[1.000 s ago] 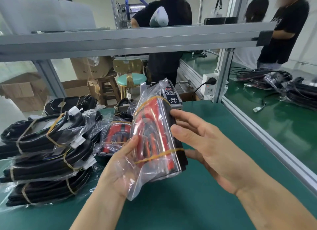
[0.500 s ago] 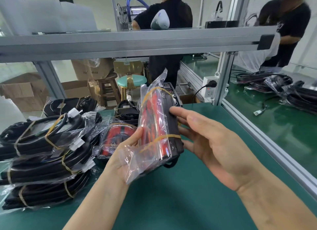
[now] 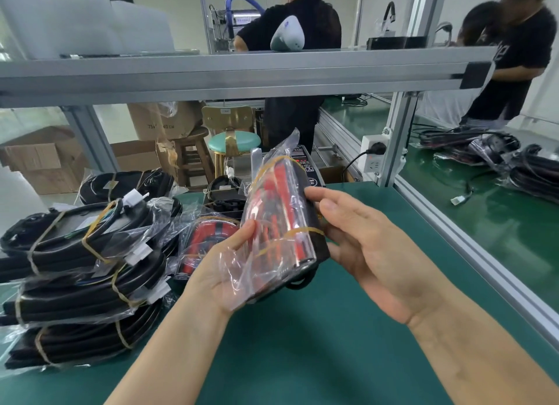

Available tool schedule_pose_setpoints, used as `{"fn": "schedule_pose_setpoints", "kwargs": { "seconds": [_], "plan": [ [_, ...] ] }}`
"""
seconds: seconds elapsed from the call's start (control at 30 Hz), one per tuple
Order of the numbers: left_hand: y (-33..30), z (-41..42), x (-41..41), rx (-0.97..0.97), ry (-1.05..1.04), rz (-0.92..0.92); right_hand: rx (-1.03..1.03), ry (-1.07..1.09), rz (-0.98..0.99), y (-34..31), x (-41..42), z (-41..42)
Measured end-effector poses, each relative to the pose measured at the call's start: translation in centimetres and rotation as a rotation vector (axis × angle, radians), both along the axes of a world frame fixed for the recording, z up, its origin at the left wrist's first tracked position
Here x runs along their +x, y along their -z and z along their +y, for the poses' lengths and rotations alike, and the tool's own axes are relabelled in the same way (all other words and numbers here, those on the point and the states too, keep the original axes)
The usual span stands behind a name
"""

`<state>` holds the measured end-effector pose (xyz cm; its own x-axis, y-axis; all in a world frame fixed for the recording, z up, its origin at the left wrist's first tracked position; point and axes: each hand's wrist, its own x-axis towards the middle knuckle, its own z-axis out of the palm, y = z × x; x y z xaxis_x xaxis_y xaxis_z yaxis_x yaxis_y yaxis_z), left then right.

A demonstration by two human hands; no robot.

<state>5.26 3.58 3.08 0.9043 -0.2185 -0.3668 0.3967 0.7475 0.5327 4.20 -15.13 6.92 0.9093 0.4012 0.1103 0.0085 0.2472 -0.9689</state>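
Bagged red cable pack (image 3: pixel 281 223) is up off the bench (image 3: pixel 317 344), standing roughly on end between both hands, just in front of the bench's far edge. From my feed I count two yellow rubber bands on it, an upper band (image 3: pixel 272 162) and a lower band (image 3: pixel 302 230), strapping the clear bag to a black unit behind it.

Left hand (image 3: pixel 223 271) cups the bottom left corner with the thumb pressed on the bag's face. Right hand (image 3: pixel 372 253) grips the right side, thumb on the front edge and fingers wrapped round the back. So neither hand is free.

One more red pack (image 3: pixel 208 235) lies flat on the bench, just behind the left hand. Left of that is the stack of black cable bundles (image 3: pixel 84 271). I make it three piled up plus a fourth behind them, all bagged and banded.

For room, the green mat is open in front of the hands and off to the right, up to the aluminium rail (image 3: pixel 484 259) that runs diagonally along the bench's right edge. The left side is crowded by the stack. One crossbeam (image 3: pixel 242 75) sits overhead, and one white socket (image 3: pixel 373 158) with one plug in it hangs on the corner post.
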Motion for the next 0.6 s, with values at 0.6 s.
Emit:
{"fn": "schedule_pose_setpoints", "kwargs": {
  "seconds": [0.6],
  "plan": [
    [-6.6,-0.6,1.2,0.459,0.055,-0.100,0.076,-0.063,0.419,0.6,4.1,-1.0]
  ]
}}
